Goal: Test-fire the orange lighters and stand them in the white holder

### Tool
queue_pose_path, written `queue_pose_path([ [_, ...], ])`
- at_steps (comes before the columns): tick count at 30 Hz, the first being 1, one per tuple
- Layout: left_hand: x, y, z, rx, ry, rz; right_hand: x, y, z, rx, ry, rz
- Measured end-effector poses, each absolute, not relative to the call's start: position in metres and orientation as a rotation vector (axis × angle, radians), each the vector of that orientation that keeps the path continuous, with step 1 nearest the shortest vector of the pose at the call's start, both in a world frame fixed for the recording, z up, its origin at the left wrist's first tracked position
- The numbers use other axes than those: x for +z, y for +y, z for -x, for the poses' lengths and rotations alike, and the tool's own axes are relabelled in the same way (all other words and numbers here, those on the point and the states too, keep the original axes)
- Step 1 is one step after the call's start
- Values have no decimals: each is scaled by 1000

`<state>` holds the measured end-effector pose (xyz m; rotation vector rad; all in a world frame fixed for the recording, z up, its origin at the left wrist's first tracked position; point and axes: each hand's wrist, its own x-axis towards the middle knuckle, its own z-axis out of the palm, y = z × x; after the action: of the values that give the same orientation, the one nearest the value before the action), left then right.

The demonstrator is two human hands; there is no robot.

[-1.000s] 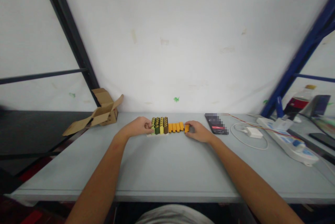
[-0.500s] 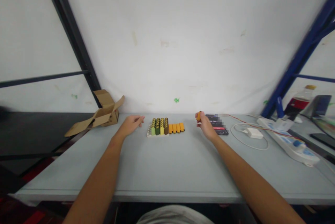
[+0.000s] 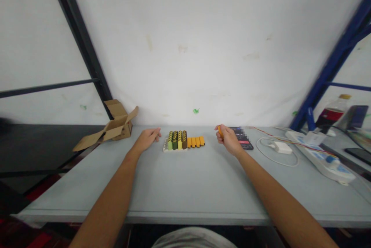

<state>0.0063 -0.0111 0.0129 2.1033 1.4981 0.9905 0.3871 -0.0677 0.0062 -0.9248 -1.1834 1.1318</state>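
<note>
My right hand (image 3: 228, 140) is closed around a small orange block (image 3: 220, 130), held just above the table to the right of the other pieces. Only part of that block shows between the fingers. Left of the white tray (image 3: 165, 147) is my left hand (image 3: 147, 139), its thumb and fingers drawn together and nothing visible in them. Several upright blocks (image 3: 177, 139) in green, dark green, yellow and brown, with black-and-yellow tops, stand in the tray. Against its right side lies a row of orange blocks (image 3: 196, 142) with dark ends.
An opened cardboard box (image 3: 120, 128) sits at the back left of the grey table (image 3: 197, 190). Beside my right hand lies a phone (image 3: 245, 144). Farther right are a white charger (image 3: 282, 147), cables, a power strip (image 3: 323, 163) and a cola bottle (image 3: 333, 112).
My right hand has turned slightly, its fingers closing more over the orange block. My left hand has barely shifted. The tray and the row of orange blocks stay put.
</note>
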Motion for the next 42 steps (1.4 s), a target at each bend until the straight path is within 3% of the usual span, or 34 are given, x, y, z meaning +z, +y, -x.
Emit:
queue_pose_path([
  [7, 14, -15, -10, 965, 1493, -2137, 13, -71, -386, 1120, -1154, 1181],
  [42, 15, -13, -14, 905, 1457, -2238, 24, -92, -364, 849, -1393, 1014],
])
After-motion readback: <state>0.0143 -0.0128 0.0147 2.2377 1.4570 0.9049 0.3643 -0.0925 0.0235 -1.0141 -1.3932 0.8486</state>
